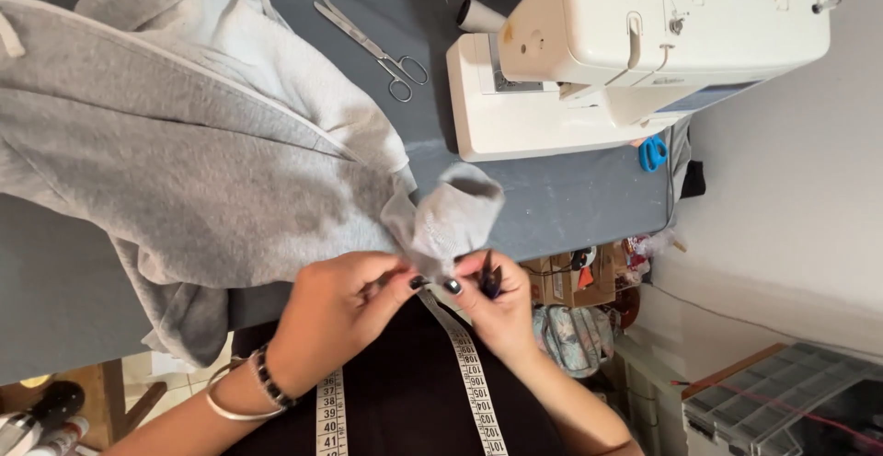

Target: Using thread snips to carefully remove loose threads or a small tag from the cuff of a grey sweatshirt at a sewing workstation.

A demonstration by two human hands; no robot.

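Both hands meet at the near edge of the bench (pixel 570 198), right over the cuff of a grey sweatshirt (pixel 184 161). The left hand (pixel 336 313) has its grip narrow, thumb and fingers pinched on the sleeve cuff (pixel 451 212), which stands folded up just beyond the fingertips. The right hand (pixel 497 309) is closed on a small dark tool (pixel 490 279), its tip held right beside the cuff; exactly what the tool is, I cannot tell. The rest of the sweatshirt spreads left across the grey bench. A white measuring tape (pixel 469 373) hangs down over the dark top, just near the wrists. Far across the bench lie metal scissors (pixel 372 46), and to the right stands a white sewing machine (pixel 625 51), with blue-handled scissors (pixel 653 152) at its near right corner.
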